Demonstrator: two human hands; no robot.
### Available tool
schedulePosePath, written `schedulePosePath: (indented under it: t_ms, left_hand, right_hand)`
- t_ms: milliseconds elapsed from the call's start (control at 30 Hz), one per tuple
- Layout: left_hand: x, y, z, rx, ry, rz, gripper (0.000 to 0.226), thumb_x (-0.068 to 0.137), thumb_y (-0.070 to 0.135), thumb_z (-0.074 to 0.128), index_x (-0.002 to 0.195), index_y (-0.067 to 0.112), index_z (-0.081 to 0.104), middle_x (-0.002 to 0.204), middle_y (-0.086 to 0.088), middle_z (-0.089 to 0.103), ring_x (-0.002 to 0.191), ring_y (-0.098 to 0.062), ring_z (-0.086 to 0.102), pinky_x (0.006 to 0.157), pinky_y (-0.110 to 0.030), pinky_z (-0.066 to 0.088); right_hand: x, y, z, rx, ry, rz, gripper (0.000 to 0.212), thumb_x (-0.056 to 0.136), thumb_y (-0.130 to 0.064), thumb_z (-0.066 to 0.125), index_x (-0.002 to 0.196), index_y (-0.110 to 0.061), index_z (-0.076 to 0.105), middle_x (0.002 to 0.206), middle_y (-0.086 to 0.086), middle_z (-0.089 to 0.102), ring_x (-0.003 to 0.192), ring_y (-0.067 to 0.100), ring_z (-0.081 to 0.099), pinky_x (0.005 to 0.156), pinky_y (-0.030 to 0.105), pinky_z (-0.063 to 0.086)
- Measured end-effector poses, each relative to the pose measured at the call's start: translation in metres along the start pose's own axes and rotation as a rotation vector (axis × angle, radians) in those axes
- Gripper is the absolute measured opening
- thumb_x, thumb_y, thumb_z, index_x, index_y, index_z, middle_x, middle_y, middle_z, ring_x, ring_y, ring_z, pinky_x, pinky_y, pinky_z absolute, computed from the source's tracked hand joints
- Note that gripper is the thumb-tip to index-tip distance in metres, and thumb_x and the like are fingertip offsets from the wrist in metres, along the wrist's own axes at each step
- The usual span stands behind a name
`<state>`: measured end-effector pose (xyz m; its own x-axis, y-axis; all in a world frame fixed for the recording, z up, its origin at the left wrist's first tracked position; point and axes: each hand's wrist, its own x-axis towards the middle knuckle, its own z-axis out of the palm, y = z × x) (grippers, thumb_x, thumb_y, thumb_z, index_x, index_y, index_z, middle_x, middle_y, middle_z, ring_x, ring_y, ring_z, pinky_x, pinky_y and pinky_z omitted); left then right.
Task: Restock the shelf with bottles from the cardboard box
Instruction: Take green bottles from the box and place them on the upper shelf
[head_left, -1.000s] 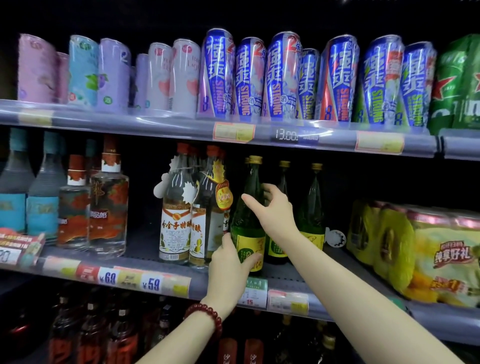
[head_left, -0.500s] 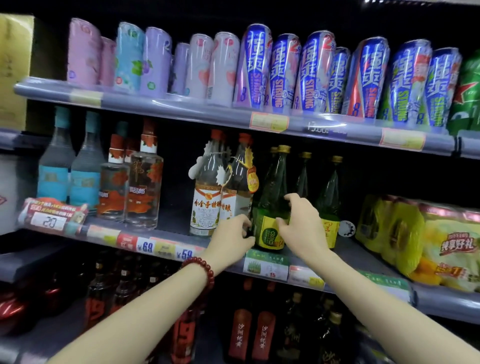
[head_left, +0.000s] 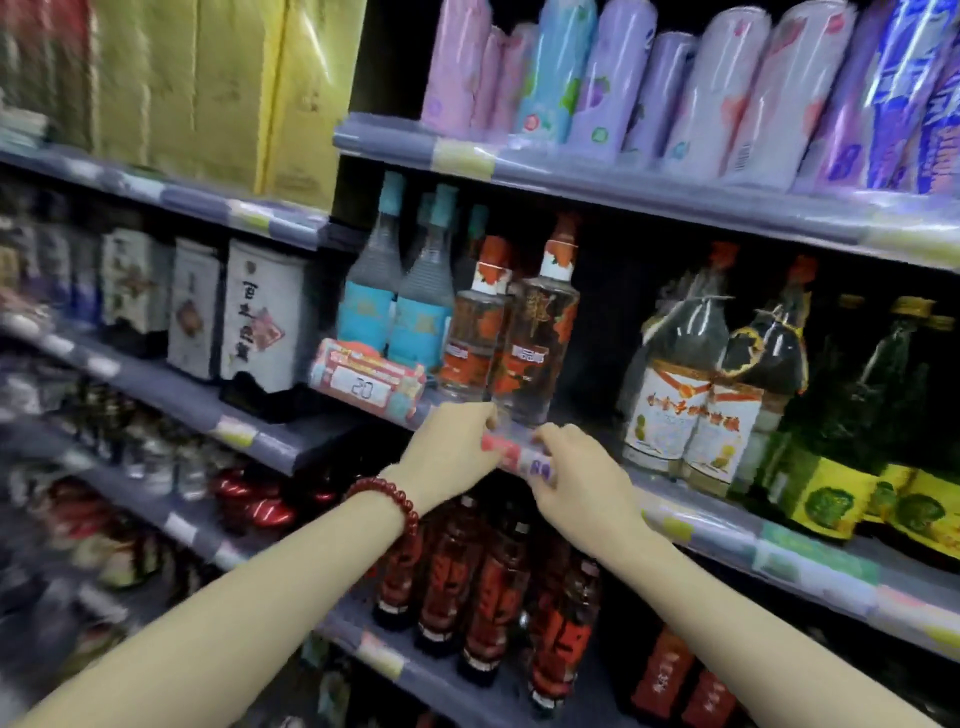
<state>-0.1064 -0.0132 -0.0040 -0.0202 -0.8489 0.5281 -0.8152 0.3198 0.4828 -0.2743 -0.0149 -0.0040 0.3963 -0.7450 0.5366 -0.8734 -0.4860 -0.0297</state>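
Note:
The middle shelf (head_left: 727, 525) holds rows of bottles. My left hand (head_left: 452, 447), with a red bead bracelet at the wrist, and my right hand (head_left: 582, 478) are at the shelf's front edge, below two clear bottles with red labels (head_left: 540, 332). Both hands have loosely curled fingers and hold nothing. Their fingertips lie by the price strip; whether they touch it is blurred. The green bottles with yellow labels (head_left: 831, 426) stand at the right, apart from both hands. No cardboard box of stock is in view.
Blue-labelled bottles (head_left: 369, 301) and a "20" price tag (head_left: 363, 382) sit to the left. White-labelled bottles (head_left: 670, 410) stand between the clear and green ones. Cans (head_left: 623, 83) line the top shelf, red bottles (head_left: 493, 587) the lower one. Yellow cartons (head_left: 208, 88) are upper left.
Both hands have left the green bottle and moved left along the shelf edge to below the clear red-labelled bottles. The view has swung left and is blurred.

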Motion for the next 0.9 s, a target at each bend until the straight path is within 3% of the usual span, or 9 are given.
schedulePosePath:
  t_ms: [200, 433, 500, 600, 667, 733, 800, 900]
  left_hand:
    - [-0.044, -0.141, -0.068, 0.175, 0.012, -0.224, 0.027, 0.083, 0.02, 0.063, 0.109, 0.013, 0.061, 0.106, -0.008, 0.067, 0.103, -0.025, 0.06, 0.086, -0.039, 0.051]
    - [-0.106, -0.269, -0.147, 0.282, 0.009, -0.532, 0.021, 0.085, 0.019, 0.061, 0.104, 0.012, 0.062, 0.098, -0.005, 0.066, 0.086, -0.023, 0.062, 0.07, -0.035, 0.054]
    - [-0.122, -0.297, -0.165, 0.319, 0.023, -0.614, 0.023, 0.086, 0.019, 0.06, 0.108, 0.011, 0.061, 0.099, -0.007, 0.066, 0.086, -0.024, 0.063, 0.068, -0.033, 0.052]
    - [-0.143, -0.333, -0.187, 0.378, 0.074, -0.751, 0.024, 0.084, 0.018, 0.061, 0.107, 0.012, 0.061, 0.1, -0.007, 0.067, 0.093, -0.025, 0.063, 0.073, -0.035, 0.053]
    - [-0.154, -0.353, -0.2, 0.408, 0.099, -0.841, 0.023, 0.082, 0.017, 0.061, 0.104, 0.012, 0.062, 0.101, -0.008, 0.068, 0.096, -0.028, 0.063, 0.08, -0.041, 0.055]
    - [-0.162, -0.369, -0.214, 0.441, 0.126, -0.936, 0.023, 0.082, 0.017, 0.061, 0.105, 0.012, 0.062, 0.103, -0.01, 0.067, 0.097, -0.03, 0.062, 0.083, -0.042, 0.054]
    - [-0.167, -0.382, -0.229, 0.47, 0.164, -1.028, 0.026, 0.082, 0.018, 0.061, 0.108, 0.013, 0.062, 0.108, -0.011, 0.066, 0.101, -0.031, 0.061, 0.085, -0.041, 0.053]
    - [-0.178, -0.398, -0.25, 0.513, 0.24, -1.138, 0.031, 0.083, 0.02, 0.061, 0.114, 0.015, 0.061, 0.114, -0.01, 0.065, 0.105, -0.029, 0.061, 0.087, -0.036, 0.051]
  right_hand:
    - [0.057, -0.118, 0.072, 0.124, -0.107, -0.167, 0.037, 0.085, -0.027, 0.061, 0.119, -0.018, 0.049, 0.115, 0.005, 0.058, 0.112, 0.027, 0.053, 0.083, 0.037, 0.046]
    - [0.112, -0.247, 0.154, 0.318, -0.315, -0.373, 0.033, 0.084, -0.023, 0.062, 0.114, -0.012, 0.052, 0.103, 0.008, 0.059, 0.099, 0.029, 0.058, 0.079, 0.04, 0.05]
    - [0.125, -0.28, 0.18, 0.345, -0.363, -0.438, 0.027, 0.085, -0.02, 0.061, 0.107, -0.008, 0.052, 0.095, 0.008, 0.057, 0.091, 0.029, 0.058, 0.07, 0.04, 0.049]
    - [0.146, -0.33, 0.22, 0.378, -0.43, -0.541, 0.019, 0.086, -0.023, 0.06, 0.086, -0.012, 0.044, 0.078, 0.001, 0.048, 0.08, 0.027, 0.054, 0.05, 0.031, 0.032]
    - [0.162, -0.362, 0.242, 0.437, -0.478, -0.59, 0.019, 0.086, -0.025, 0.061, 0.095, -0.015, 0.047, 0.085, 0.002, 0.052, 0.088, 0.027, 0.057, 0.055, 0.031, 0.036]
    - [0.177, -0.393, 0.259, 0.508, -0.514, -0.627, 0.032, 0.087, -0.023, 0.062, 0.115, -0.011, 0.052, 0.102, 0.007, 0.06, 0.099, 0.028, 0.059, 0.069, 0.034, 0.047]
    - [0.193, -0.423, 0.272, 0.565, -0.534, -0.674, 0.029, 0.085, -0.021, 0.062, 0.111, -0.009, 0.055, 0.103, 0.01, 0.063, 0.101, 0.029, 0.059, 0.079, 0.038, 0.051]
    - [0.211, -0.471, 0.286, 0.615, -0.569, -0.767, 0.024, 0.082, -0.021, 0.062, 0.103, -0.011, 0.056, 0.101, 0.009, 0.064, 0.1, 0.029, 0.059, 0.08, 0.037, 0.05]
